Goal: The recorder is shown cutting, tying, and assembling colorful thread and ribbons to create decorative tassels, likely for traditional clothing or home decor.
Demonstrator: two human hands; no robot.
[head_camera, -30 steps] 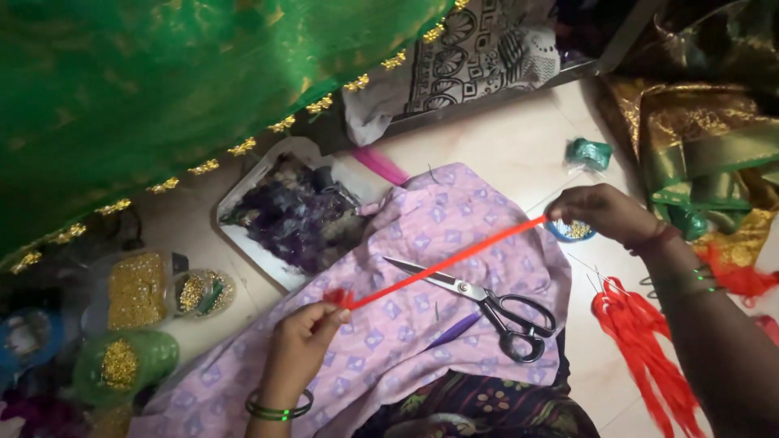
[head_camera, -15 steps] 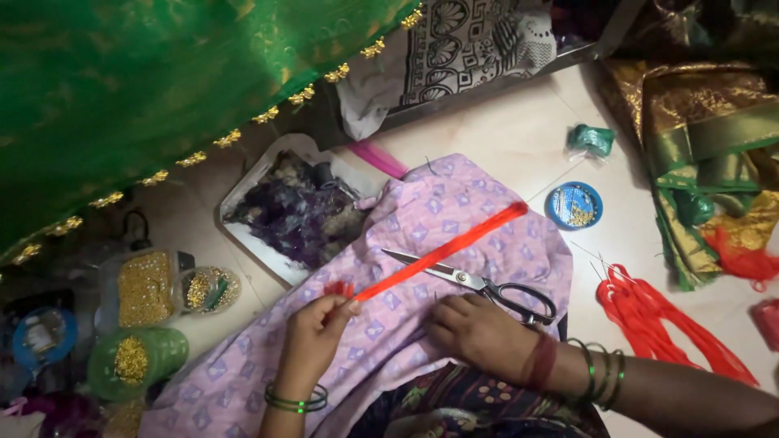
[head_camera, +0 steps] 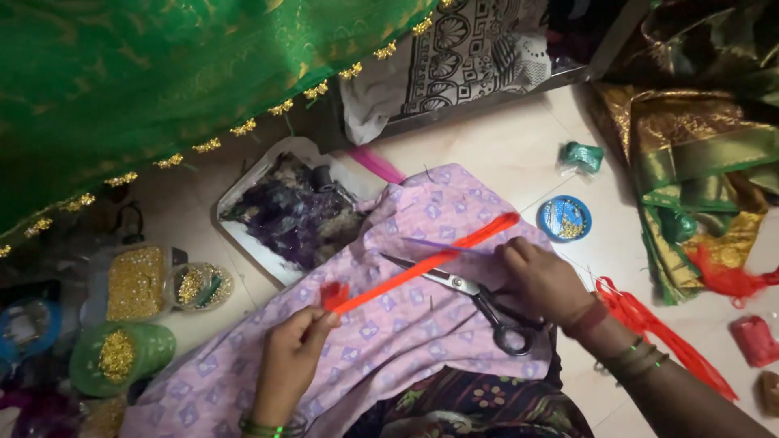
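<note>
Two hands: left [head_camera: 288,357] pinching red strip [head_camera: 422,264], right [head_camera: 540,280] newly dropped from strip's far end onto scissors [head_camera: 479,300], fingers closing

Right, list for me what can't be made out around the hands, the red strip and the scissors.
Head view:
- Scissors: the right hand covers part of the handles, so the grip is unclear.
- Red strip: the near end bunches at the left hand fingertips; how it is pinched is hidden.
- Purple thread or strip by the right fingers: too thin to identify.
- Blue round tin: contents too small to tell.
- Forearms: cut off by the bottom edge.
</note>
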